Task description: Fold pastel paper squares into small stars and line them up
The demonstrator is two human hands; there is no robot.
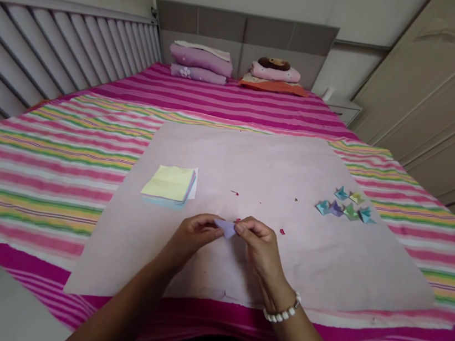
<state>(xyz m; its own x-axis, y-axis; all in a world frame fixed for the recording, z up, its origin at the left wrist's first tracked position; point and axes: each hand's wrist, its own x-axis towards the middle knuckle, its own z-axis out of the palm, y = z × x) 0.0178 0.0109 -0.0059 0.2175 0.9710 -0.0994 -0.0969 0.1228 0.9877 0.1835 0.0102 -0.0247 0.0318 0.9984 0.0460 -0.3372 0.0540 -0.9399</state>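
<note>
A small purple piece of folded paper (226, 228), roughly triangular, is held just above the pale sheet (278, 166). My left hand (196, 239) pinches its left corner between thumb and fingers. At the opposite corner, my right hand (258, 246) has it pinched the same way; a white bead bracelet (282, 314) circles that wrist. To the left lies a stack of square coloured paper (169, 183), pale yellow on top. Several folded paper pieces (350, 211) in blue, purple, green and yellow stand in two rows on the right.
Small red scraps (282, 232) are scattered on the sheet near my hands. The sheet lies on a striped bedspread (42, 179). Folded bedding (201, 65) is stacked by the headboard (219, 27). A slatted rail (68, 43) runs along the left, a wardrobe (443, 92) along the right.
</note>
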